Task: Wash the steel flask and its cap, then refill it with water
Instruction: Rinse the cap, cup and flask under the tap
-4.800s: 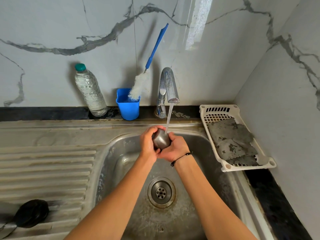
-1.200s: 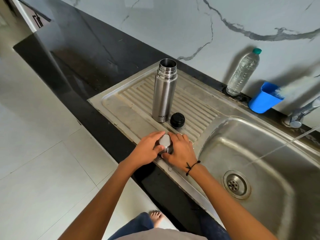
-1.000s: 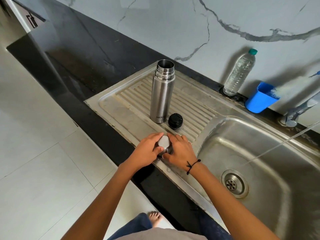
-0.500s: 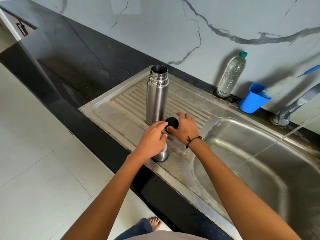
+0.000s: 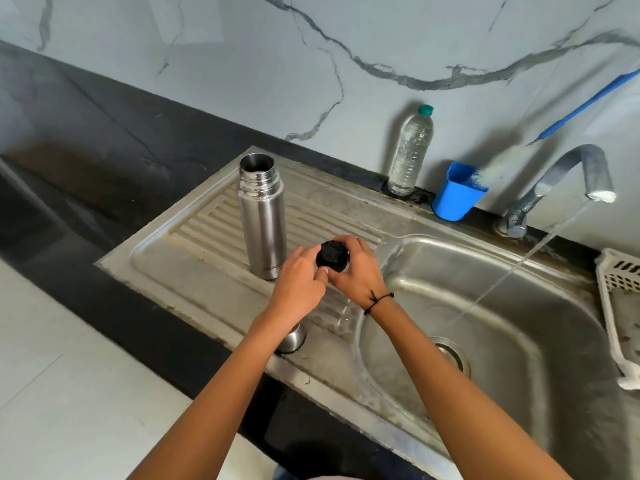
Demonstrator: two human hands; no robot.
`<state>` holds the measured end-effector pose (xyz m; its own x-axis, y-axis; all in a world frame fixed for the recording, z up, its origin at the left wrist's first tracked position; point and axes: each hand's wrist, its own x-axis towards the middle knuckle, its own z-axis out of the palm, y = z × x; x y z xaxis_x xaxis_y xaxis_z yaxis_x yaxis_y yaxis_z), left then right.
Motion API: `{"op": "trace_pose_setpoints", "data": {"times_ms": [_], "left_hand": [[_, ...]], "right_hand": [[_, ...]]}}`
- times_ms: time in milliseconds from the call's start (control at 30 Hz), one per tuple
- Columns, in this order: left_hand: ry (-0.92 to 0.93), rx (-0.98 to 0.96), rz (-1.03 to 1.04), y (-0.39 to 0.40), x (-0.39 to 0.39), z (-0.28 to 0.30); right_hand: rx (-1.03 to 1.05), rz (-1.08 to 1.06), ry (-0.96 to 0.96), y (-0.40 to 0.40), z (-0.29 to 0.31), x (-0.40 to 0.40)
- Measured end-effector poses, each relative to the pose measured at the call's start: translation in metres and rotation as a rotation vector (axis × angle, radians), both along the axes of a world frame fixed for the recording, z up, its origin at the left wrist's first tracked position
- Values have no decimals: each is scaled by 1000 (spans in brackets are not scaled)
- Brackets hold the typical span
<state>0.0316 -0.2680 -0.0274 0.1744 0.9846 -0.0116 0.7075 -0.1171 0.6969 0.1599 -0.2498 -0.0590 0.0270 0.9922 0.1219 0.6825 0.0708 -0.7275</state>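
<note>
here we have both hands meeting over the ribbed drainboard (image 5: 207, 233) of the steel sink (image 5: 519, 306). our right hand (image 5: 360, 271) holds the black stopper (image 5: 332, 256) with fingers curled round its far side and thumb at its near edge, so that grip is closed around the stopper. our left hand (image 5: 299, 277) comes in from the other side, its fingertips touching the stopper's left edge; we cannot tell whether it truly grips or only touches. the steel flask (image 5: 263, 216) stands upright and uncapped on the drainboard, just left of the hands, its mouth open. the steel cap (image 5: 292, 337) sits near the front edge of the drainboard, partly hidden under our left forearm. water runs from the tap (image 5: 568, 181) in a thin stream into the basin. behind, against the marble wall, stand a plastic bottle (image 5: 410, 150) and a blue cup (image 5: 457, 192) holding a bottle brush (image 5: 491, 171). a white basket (image 5: 620, 299) lies at the right edge.
</note>
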Motion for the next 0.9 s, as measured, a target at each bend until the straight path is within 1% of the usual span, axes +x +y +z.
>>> {"op": "trace_pose_setpoints", "data": {"times_ms": [167,300,367,400,467,500,633,733,833,900], "left_hand": [[-198,-63,-86,18,59,10],[-355,-201,-270,25,118,8],[-408,-289,-368,28,151,6],[-459,-364,-395,29,169,6],[-578,-530,-415,31,204,6],[-601,-586,-416,32,222,4],[-563,-665,-425,36,285,-8],[-503,-654,-387,40,317,-13],[-471,-631,-323,46,333,-19],[-467,-649,-272,52,340,-18]], "right_hand": [[16,-131,75,-16,20,55],[15,-249,166,-37,22,112],[-7,-339,308,-48,19,141],[-16,-392,398,-54,18,156],[-3,-496,536,-62,13,184],[14,-535,580,-64,12,196],[86,-629,629,-60,-3,228],[137,-692,616,-55,-17,240],[158,-673,600,-54,-24,245],[181,-649,573,-52,-27,246]]}}
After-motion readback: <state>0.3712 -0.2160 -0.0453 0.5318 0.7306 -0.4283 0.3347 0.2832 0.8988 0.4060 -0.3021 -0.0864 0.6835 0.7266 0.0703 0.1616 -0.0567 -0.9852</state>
